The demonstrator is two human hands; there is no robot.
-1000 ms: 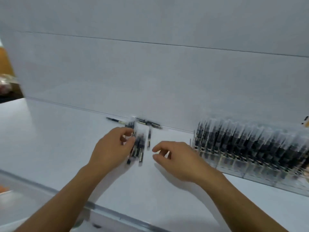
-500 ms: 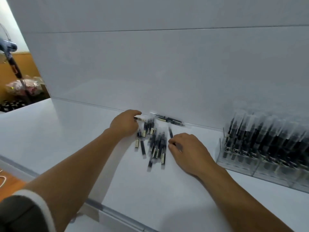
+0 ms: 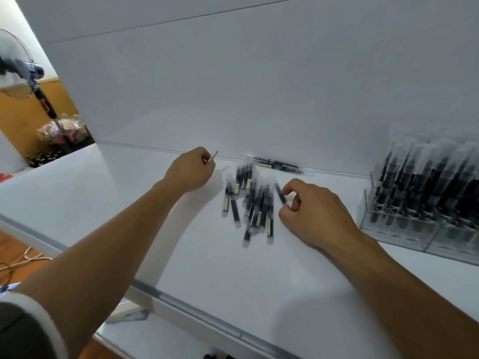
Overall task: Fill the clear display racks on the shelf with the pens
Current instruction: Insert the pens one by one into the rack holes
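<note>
Closest to me is the front rail of the shelf (image 3: 197,309), with both bare forearms reaching in over it. My right hand (image 3: 313,213) sits low on the white surface. Its thumb and forefinger are curled in and pinch the near end of one pen (image 3: 280,195) at the right edge of the heap. The pile of pens (image 3: 252,203) lies just left of that hand: slim dark barrels, each apparently in a clear sleeve with a small pale label, several crossing one another.

Further in, my left hand (image 3: 191,171) has its fingers (image 3: 207,161) wrapped round a second pen (image 3: 214,154), whose pale end pokes out toward the back wall (image 3: 259,86). A few stray pens (image 3: 278,164) lie along the foot of that wall. Off to the right stands the clear rack (image 3: 404,224), and the slots I can see are packed with upright pens.

I reckon these are light and stiff, and slick in those sleeves, so they will likely roll and skate on this smooth shelf. An end pinch lets a pen swing, so I'd take each one at mid-barrel, near the label. I'd also lift clear of the crossed ones rather than drag through them.
</note>
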